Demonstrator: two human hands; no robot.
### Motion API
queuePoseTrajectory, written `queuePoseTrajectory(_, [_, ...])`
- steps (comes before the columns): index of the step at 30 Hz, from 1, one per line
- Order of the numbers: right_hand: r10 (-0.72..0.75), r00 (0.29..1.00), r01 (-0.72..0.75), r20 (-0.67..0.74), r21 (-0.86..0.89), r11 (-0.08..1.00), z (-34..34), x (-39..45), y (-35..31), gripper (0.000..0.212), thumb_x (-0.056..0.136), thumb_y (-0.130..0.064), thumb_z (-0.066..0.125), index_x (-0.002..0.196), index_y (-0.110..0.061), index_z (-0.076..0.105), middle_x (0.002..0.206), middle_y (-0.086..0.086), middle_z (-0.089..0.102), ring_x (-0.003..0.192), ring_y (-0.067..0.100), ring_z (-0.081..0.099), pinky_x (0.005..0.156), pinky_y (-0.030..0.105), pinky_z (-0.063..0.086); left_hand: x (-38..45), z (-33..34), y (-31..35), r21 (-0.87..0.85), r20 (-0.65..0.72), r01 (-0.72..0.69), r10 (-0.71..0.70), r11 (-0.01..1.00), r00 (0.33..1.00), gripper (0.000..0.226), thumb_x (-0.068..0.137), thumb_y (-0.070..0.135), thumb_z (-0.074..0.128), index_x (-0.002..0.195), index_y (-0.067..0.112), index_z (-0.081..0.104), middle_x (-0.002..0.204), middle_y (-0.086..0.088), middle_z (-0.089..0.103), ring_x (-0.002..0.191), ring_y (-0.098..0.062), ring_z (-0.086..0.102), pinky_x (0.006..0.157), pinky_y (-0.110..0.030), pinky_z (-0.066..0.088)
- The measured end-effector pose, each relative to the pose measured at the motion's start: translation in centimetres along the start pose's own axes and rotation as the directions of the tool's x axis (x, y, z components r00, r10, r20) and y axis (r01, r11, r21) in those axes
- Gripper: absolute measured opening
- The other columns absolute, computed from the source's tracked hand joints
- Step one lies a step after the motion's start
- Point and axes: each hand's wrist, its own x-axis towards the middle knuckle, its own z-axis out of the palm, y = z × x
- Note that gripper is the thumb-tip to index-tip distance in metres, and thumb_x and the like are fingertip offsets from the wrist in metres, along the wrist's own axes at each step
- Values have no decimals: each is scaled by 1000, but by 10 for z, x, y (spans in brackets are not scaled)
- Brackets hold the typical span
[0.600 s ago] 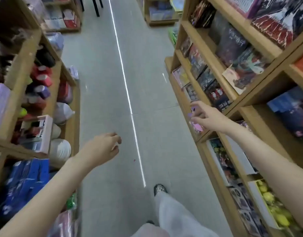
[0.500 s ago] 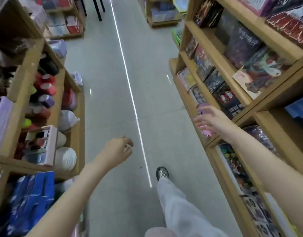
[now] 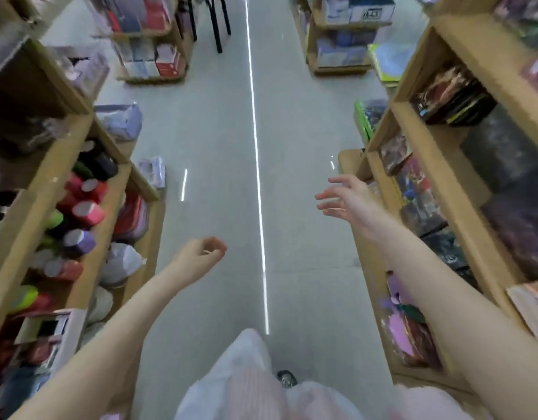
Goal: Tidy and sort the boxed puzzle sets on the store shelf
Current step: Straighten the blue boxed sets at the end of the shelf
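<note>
View down a store aisle with a pale grey tiled floor [image 3: 219, 153] crossed lengthwise by a thin bright reflected line [image 3: 257, 165]. The left hand [image 3: 199, 256], fingers loosely curled and holding nothing, hangs over the floor. The right hand [image 3: 348, 198], fingers spread and relaxed, is raised just beside the light wooden shelf unit on the right [image 3: 443, 165], touching nothing. That unit carries dark, flat boxed puzzle sets [image 3: 419, 195] leaning face-up. The light wooden shelf unit on the left [image 3: 107, 189] holds red and purple cylindrical containers [image 3: 83, 204]. White trousers [image 3: 246, 383] fill the lower edge. The picture is motion-blurred.
</note>
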Motion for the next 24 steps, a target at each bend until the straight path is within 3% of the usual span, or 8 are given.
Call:
queuePoseTrajectory(2, [40,998,-35,57,-93,995,16,53,-15,32,87,-4,51,116,-10,41,87,11,64,66,22,62,64,27,52,54,-15,5,92,-3,15,-15,996,1000,13,89,7,50,94,12,61,99,-11,66,88,-24,60,76,-26,46])
queuePoseTrajectory(5, [103,991,-88,81,-172,981,29,139,-41,36,87,-6,53,120,-11,38,90,11,62,67,22,61,65,27,52,145,-40,19,176,-12,-9,11,984,1000,18,90,9,50,104,8,61,100,-7,64,87,-17,56,53,-5,36])
queuePoseTrajectory(6, [111,992,-98,67,-174,980,29,166,-53,36,88,-6,52,120,-11,37,92,12,61,68,22,61,67,28,53,175,-50,26,196,-20,-20,24,980,1000,18,90,10,50,104,9,60,98,-5,62,86,-16,55,51,-4,34])
queuePoseTrajectory(12, [11,997,-14,-77,-42,999,22,319,-169,31,87,-3,49,115,-11,40,84,11,63,65,22,62,59,26,49,344,-123,108,285,37,-96,90,954,995,19,89,16,50,105,16,60,100,-2,62,92,-18,57,77,-25,43])
queuePoseTrajectory(17, [3,994,4,-109,68,998,5,452,-231,27,88,-4,49,114,-10,40,85,13,63,67,24,61,67,30,50,491,-168,178,334,44,-216,214,918,976,19,88,15,51,104,15,62,92,3,60,84,-14,55,74,-24,41])
queuePoseTrajectory(24, [1,998,-2,-67,-17,1000,-3,680,-332,37,86,-4,57,116,-13,38,84,9,61,65,20,59,64,27,49,711,-242,261,365,94,-202,179,909,979,19,88,17,51,104,18,62,101,-2,65,88,-16,59,78,-24,45])
